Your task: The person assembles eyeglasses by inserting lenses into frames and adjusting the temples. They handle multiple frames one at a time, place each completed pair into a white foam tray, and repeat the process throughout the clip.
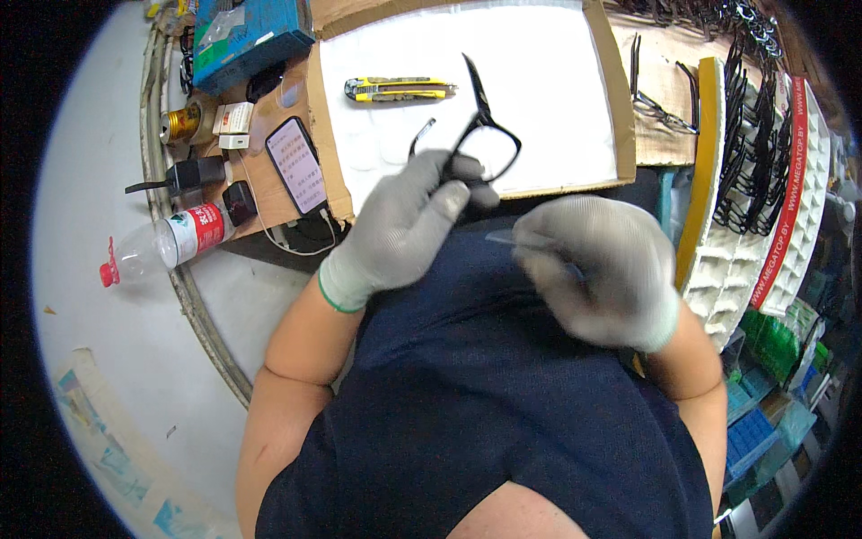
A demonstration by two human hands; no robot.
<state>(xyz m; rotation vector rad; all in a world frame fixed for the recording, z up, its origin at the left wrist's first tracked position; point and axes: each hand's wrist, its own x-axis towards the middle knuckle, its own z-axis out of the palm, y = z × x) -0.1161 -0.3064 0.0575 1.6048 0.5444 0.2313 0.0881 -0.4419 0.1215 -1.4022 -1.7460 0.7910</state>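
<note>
In my left hand (400, 225), gloved in grey, a pair of black eyeglasses (519, 148) is pinched at one side of the front. One rim faces up to the right, and a temple points away from me; the other side is partly hidden by my fingers. My right hand (597, 269), also gloved, is blurred beside it with its fingers curled together. A thin see-through piece (505, 237), lens-like, sticks out from its fingertips. Beyond the eyeglasses, a yellow utility knife (400, 89) lies on a white sheet (548, 81) in a shallow cardboard tray (620, 108).
Left of the tray lie a lit phone (294, 166) with a cable, a small white box (234, 123), a can (182, 122) and a plastic bottle (180, 238). A blue box (251, 45) stands behind. At right, many black eyeglass frames (750, 153) rest in a white rack (718, 292).
</note>
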